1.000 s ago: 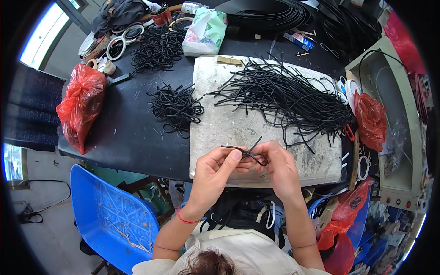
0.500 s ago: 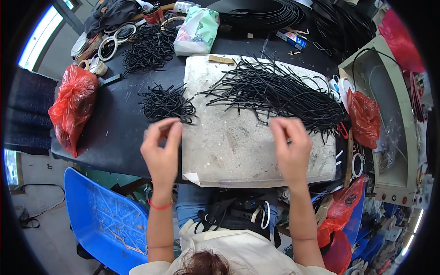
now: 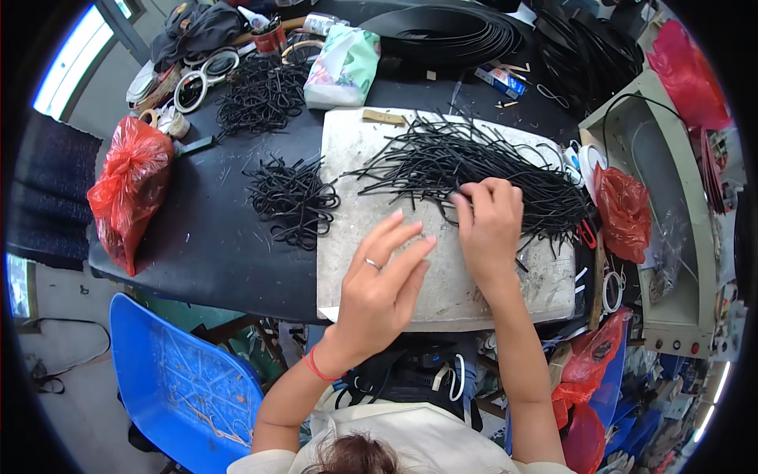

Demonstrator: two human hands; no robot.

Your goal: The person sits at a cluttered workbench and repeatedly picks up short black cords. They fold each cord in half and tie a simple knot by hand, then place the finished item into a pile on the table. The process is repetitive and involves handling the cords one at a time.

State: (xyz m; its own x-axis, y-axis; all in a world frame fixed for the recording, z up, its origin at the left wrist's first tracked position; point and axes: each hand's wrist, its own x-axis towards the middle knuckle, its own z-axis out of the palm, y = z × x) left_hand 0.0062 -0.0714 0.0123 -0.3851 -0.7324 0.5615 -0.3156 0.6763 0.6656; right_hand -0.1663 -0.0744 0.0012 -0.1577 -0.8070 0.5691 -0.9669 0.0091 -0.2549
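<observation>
A big heap of thin, straight black cords [image 3: 442,150] lies across the far part of the white board [image 3: 347,288]. My right hand [image 3: 491,225] is at the near edge of this heap, thumb and fingers bent together in a pinch on a black cord; the fingertips partly hide the spot. Over the middle of the board hovers my left hand [image 3: 379,284], its fingers spread and empty, a ring on one of them. A smaller pile of looped black cords [image 3: 288,197] rests on the dark table left of the board, its right edge touching the board.
Another looped cord pile [image 3: 260,95] sits farther back, beside a green-white tissue pack [image 3: 343,67]. A red plastic bag [image 3: 130,189] stands at the table's left edge. Black coils [image 3: 442,35] lie at the back. On the right is a metal cabinet [image 3: 671,205]; below left, a blue bin [image 3: 174,379].
My left hand has moved right, away from the small looped pile, its fingers opening out. My right hand has reached forward to the big heap of cords.
</observation>
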